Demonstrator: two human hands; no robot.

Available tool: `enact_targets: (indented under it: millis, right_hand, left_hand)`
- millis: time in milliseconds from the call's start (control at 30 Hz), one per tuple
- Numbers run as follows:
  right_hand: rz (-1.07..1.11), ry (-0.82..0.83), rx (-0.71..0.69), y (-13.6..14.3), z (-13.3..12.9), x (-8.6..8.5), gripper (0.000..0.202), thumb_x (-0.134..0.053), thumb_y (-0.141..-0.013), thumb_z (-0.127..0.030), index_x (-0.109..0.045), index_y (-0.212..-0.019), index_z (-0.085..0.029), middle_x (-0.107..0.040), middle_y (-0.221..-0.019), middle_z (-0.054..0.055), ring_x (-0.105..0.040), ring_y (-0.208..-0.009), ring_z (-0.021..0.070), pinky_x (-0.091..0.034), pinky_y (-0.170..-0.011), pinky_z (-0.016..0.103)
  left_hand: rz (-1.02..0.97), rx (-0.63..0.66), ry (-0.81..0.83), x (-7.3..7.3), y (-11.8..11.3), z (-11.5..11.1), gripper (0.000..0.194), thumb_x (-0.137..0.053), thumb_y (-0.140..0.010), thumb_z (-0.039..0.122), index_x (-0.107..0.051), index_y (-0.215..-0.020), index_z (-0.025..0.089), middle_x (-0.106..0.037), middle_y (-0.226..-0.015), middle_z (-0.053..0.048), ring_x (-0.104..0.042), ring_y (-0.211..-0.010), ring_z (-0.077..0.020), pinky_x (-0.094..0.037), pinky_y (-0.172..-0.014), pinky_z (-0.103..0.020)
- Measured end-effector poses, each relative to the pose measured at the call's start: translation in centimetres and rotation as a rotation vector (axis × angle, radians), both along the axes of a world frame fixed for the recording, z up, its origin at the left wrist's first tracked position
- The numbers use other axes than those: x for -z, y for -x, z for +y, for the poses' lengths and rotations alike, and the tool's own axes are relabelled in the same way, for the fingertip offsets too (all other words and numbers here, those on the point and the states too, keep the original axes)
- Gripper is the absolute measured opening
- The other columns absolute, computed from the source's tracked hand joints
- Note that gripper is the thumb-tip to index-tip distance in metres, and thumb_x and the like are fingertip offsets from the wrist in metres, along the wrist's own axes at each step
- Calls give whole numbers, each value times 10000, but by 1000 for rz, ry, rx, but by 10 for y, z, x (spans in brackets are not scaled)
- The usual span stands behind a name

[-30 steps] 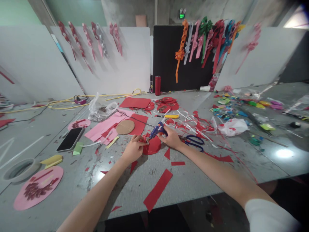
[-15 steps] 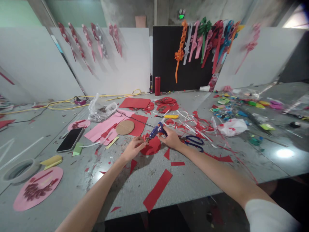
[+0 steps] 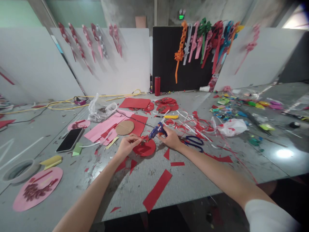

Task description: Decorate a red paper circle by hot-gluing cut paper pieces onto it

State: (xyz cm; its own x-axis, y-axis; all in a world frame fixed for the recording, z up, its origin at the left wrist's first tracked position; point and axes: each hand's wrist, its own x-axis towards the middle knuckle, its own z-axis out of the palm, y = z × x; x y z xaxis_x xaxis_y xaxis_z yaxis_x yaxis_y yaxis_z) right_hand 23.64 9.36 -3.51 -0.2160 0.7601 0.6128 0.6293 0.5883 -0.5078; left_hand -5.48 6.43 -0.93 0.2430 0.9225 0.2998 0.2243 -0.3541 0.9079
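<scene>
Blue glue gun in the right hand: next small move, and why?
I'd probably shift the left hand slightly away from the tip of the blue pistol-shaped glue gun. The right hand aims it down-left, toward the fingers pinching the round, flat red piece close by. Whether the tip touches the piece, I can't tell.

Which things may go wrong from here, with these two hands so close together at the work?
The blue glue gun points its tip near the left hand, so a burn seems possible if it is hot. The dark cord crosses the red sheet and might drag it. The scissors lie beside the right hand, which could knock them.
</scene>
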Motion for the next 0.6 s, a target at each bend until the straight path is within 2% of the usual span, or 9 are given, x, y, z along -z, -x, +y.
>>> enact_targets:
  millis: [233,367,500,600]
  right_hand:
    - [-42,25,12,-1,0,1,213,-647,-935,-419,-590,-943,-214,-676,-844,21,-617,-747,188,-443,-722,290]
    - [-171,68,46,0,0,1,248,-642,-936,-449,-597,-1002,-214,-677,-832,25,-644,-759,209,-458,-717,301]
    - [-339,128,133,5,0,-1,477,-668,-930,-571,-591,-1174,-168,-719,-919,89,-706,-869,279,-504,-778,349]
    - [-425,163,163,9,0,-3,694,-700,-873,-713,-573,-1244,-140,-730,-1029,160,-722,-985,346,-534,-846,405]
  left_hand:
    - [-33,-33,15,-1,0,-1,337,-793,-851,536,-839,-808,204,-702,-858,-56,-629,-809,-182,-464,-747,-294]
    - [-37,-32,6,-2,-2,-1,335,-796,-847,533,-840,-808,203,-701,-833,-52,-617,-780,-173,-456,-712,-284]
    - [-48,-29,5,0,-2,-1,321,-799,-847,522,-846,-835,205,-706,-837,-53,-624,-777,-172,-460,-712,-285]
    - [-41,-21,-4,1,-1,0,307,-792,-855,514,-847,-835,214,-715,-867,-59,-637,-797,-178,-472,-740,-295]
